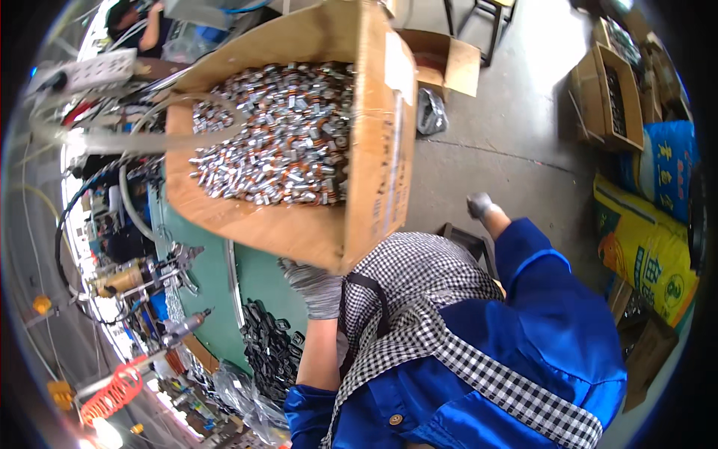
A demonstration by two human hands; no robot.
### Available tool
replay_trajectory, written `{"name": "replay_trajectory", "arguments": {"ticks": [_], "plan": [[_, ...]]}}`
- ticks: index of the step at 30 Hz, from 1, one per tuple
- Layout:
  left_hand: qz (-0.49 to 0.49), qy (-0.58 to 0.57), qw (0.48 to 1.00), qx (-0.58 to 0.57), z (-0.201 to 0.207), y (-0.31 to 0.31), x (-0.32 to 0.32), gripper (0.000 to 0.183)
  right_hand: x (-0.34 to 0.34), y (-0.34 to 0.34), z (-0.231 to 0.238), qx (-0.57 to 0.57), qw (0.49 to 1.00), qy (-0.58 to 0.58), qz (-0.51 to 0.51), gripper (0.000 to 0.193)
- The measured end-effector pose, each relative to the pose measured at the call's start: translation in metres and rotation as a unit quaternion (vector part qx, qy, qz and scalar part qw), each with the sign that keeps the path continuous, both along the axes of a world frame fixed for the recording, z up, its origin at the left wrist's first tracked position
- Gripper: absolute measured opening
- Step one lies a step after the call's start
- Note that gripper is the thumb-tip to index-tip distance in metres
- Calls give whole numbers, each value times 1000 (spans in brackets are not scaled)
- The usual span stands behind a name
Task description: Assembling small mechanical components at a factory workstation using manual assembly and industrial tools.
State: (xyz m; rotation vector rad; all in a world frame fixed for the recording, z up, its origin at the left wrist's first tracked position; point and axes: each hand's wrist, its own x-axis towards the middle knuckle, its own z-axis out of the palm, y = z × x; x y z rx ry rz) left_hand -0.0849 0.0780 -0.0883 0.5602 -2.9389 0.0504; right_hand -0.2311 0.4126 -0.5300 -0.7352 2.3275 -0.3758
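Observation:
A large open cardboard box (381, 150) stands tilted in front of me, with a heap of small shiny metal fittings (277, 135) with orange-brown bands inside. My left hand (310, 288), in a grey knit glove, is at the box's near lower edge above the green tabletop (198, 239). Its fingers are partly hidden by the box, so its grip does not show. Out to the right, away from the box, my right hand (482, 206) hangs over the floor in a grey glove. Its fingers look curled in, and nothing shows in them.
Black parts (269, 348) lie piled on the table beside my left forearm. Air tools (183, 329) and a red coiled hose (112, 393) hang at the left. Cardboard boxes (609, 97) and a yellow sack (651, 247) line the right side. Another person (138, 26) is at far left.

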Motion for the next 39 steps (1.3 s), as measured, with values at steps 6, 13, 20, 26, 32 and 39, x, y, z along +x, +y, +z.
{"name": "replay_trajectory", "arguments": {"ticks": [6, 13, 20, 26, 32, 39], "plan": [[20, 89, 995, -45, 25, 27, -37, 63, 62, 46, -15, -100, 772, -451, -437, 14], [43, 71, 994, -69, -1, 24, -54, 66, -5, 34, 11, -173, 693, -482, -507, 28], [48, 50, 996, -59, -15, 23, -83, 65, -64, 3, 127, -285, 647, -464, -534, 19], [104, 57, 985, 127, 2, 9, -100, 54, -132, 7, 264, -569, 595, -335, -458, 13], [121, 137, 973, 144, -1, -4, -110, 46, -163, 17, 442, -666, 614, -235, -352, 31], [53, 71, 996, 21, -1, -18, -129, 46, -145, -29, 576, -682, 710, -47, -169, 31]]}}
